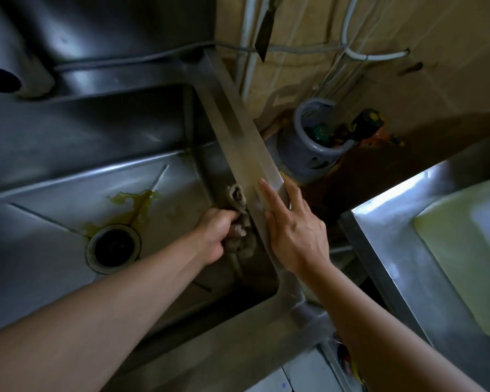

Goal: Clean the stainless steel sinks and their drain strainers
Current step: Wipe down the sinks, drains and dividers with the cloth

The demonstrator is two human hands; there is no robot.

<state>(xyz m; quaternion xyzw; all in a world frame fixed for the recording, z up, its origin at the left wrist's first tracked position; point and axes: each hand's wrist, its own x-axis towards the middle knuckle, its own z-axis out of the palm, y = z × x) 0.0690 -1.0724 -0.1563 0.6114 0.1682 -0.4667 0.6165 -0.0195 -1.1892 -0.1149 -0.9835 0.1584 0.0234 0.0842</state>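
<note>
My left hand [215, 234] has its grip curled tight round a grey rag [238, 219], bunched against the right inner wall of the sink [68, 193], at about three o'clock from the drain. My right hand [292, 230] lies flat with fingers straight and spread on the sink's rim [238, 137], holding nothing, just bracing.

The rag looks soft, limp and probably wet, so it should mould to the wall and corners; a full-fist hold in its middle is the sensible place, as loose ends flop. The steel is stiff and heavy-fixed, likely slick where wet, so pressing hard will not hurt it, but the hand may skid.

The basin holds a yellowish smear [133, 205] running from twelve o'clock of the drain [113, 248] down to its ring. The drain opening is dark; I cannot tell whether a strainer sits in it. To the right, a second sink [385, 250] holds pale, cloudy greenish liquid. At one o'clock beyond the rim stands a grey gas cylinder [309, 154].
</note>
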